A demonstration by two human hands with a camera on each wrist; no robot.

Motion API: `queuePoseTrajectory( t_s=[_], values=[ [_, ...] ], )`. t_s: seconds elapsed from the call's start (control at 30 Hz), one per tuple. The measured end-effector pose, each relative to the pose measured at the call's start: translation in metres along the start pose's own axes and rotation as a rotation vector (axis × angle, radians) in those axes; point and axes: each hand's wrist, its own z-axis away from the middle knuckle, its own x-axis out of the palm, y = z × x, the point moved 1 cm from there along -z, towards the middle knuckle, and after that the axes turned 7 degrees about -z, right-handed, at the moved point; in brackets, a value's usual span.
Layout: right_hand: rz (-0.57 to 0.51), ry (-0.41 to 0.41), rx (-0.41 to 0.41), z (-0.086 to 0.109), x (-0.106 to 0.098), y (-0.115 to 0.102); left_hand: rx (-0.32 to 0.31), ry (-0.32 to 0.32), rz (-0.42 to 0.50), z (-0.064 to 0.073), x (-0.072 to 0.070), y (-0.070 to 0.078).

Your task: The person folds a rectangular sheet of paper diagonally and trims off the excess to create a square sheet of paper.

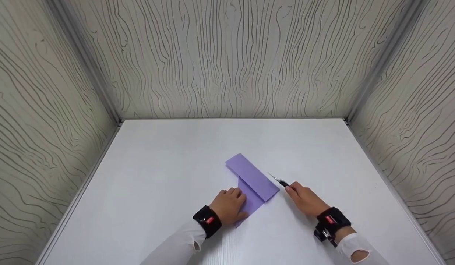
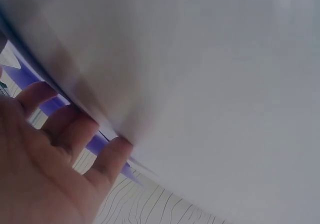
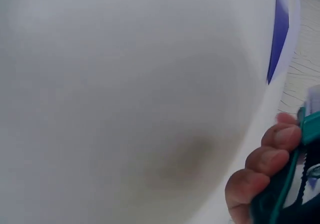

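Note:
A folded sheet of purple paper (image 1: 251, 177) lies at a slant on the white table, its upper part doubled over in a broad flap. My left hand (image 1: 228, 207) rests on the lower left part of the sheet, fingers spread and fingertips pressing down. To the right of the paper, my right hand (image 1: 306, 200) grips a utility knife (image 1: 283, 183). The knife's thin blade points up and left, close to the flap's right edge but apart from it. In the right wrist view the knife's teal and black handle (image 3: 280, 191) shows in my curled fingers.
The white tabletop (image 1: 168, 158) spreads around both hands. Wood-grain panels stand at the back (image 1: 227, 59), left and right, with grey metal posts (image 1: 84, 62) in the corners. Black bands (image 1: 208, 221) circle both wrists.

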Motion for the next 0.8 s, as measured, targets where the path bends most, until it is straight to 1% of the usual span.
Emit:
queuePoseTrajectory(
  t_s=[0.1, 0.2, 0.33, 0.43, 0.53, 0.6, 0.7, 0.8],
  values=[
    [0.046, -0.056, -0.048, 0.004, 0.003, -0.002, -0.006, -0.006, 0.002, 0.000, -0.003, 0.000],
    [0.107, -0.091, -0.140, 0.009, 0.007, -0.004, -0.011, 0.000, 0.005, 0.001, -0.005, 0.001],
    [0.206, -0.097, -0.268, 0.014, 0.012, -0.005, -0.016, 0.002, 0.004, 0.002, -0.008, 0.003],
    [0.299, -0.090, -0.318, 0.018, 0.016, -0.006, -0.019, -0.005, 0.000, 0.003, -0.009, 0.004],
    [0.384, -0.095, -0.337, 0.021, 0.020, -0.008, -0.023, -0.017, 0.003, 0.003, -0.011, 0.005],
    [0.413, -0.103, -0.333, 0.023, 0.022, -0.009, -0.021, -0.022, 0.004, 0.003, -0.011, 0.005],
    [0.413, -0.114, -0.317, 0.026, 0.025, -0.011, -0.020, -0.027, 0.010, 0.003, -0.012, 0.005],
    [0.380, -0.130, -0.295, 0.027, 0.026, -0.014, -0.018, -0.031, 0.012, 0.002, -0.011, 0.005]
  ],
)
